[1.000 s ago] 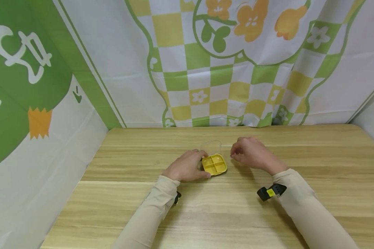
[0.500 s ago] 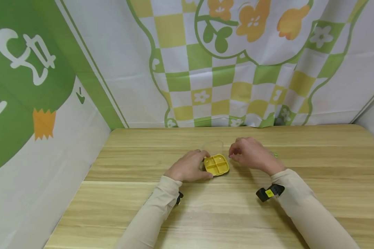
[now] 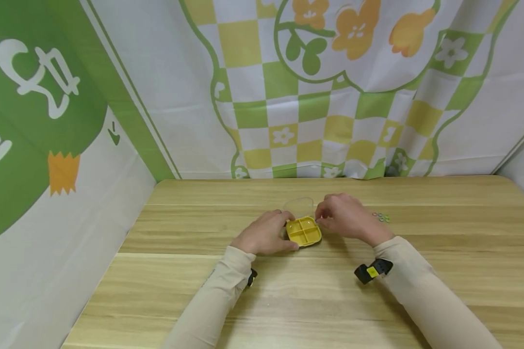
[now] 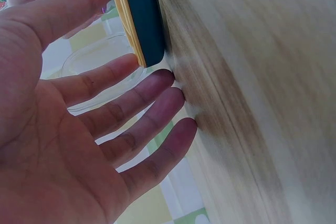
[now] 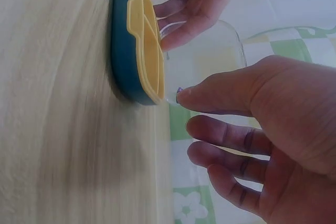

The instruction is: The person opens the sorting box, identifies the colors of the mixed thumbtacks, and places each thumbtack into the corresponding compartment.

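Note:
A small pill box [image 3: 303, 231] with four yellow compartments and a dark teal base [image 5: 124, 51] sits on the table, its clear lid [image 3: 299, 205] hinged open toward the back. My left hand [image 3: 264, 233] holds it from the left between thumb and index fingertip, the other fingers spread against the tabletop. At the box's far right corner, my right hand [image 3: 347, 216] pinches a tiny purple piece [image 5: 179, 91] between thumb and index finger, with its remaining fingers loosely bent. The thumb covers most of that piece, so its shape is hidden.
Several tiny coloured rings [image 3: 381, 217] lie on the wooden table [image 3: 288, 300] to the right, just beyond my right wrist. A patterned cloth [image 3: 305, 106] hangs along the back edge, and another green and white one [image 3: 48, 145] stands on the left.
My right hand has moved left to the box's corner with the purple piece, uncovering the coloured rings behind it. The left hand keeps its hold on the pill box.

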Demonstrator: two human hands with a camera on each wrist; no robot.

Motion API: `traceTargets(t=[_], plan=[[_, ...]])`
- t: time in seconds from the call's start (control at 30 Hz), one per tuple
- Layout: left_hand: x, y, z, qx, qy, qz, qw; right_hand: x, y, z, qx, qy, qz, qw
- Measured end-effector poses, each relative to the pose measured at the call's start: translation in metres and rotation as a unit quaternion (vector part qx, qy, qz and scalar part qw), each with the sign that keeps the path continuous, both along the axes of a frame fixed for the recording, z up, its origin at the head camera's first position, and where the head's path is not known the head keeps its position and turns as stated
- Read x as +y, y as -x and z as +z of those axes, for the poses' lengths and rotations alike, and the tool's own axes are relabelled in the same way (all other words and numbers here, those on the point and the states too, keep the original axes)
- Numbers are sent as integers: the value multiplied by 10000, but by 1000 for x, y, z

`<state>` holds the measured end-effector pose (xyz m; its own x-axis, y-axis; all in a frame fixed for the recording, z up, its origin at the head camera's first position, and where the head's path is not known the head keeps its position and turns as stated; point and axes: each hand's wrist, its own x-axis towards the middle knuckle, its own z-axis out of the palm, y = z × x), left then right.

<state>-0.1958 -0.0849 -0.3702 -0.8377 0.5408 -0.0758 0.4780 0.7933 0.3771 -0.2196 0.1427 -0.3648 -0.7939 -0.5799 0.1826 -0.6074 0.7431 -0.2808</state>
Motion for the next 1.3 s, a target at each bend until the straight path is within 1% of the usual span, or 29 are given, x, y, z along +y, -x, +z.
traceTargets(t=[0.2, 0.5, 0.93, 1.3], plan=[[-1, 0, -1, -16, -50, -38, 10000, -4, -1, 1, -47, -119, 14, 9999], [-2, 0, 0, -39, -61, -51, 10000, -13, -3, 0, 80, -132, 32, 9999], [-2, 0, 1, 23, -28, -67, 10000, -24, -2, 0, 78, -312, -86, 9994], [-2, 0, 1, -1, -26, -83, 10000, -28, -2, -4, 118, -379, -284, 9988]])
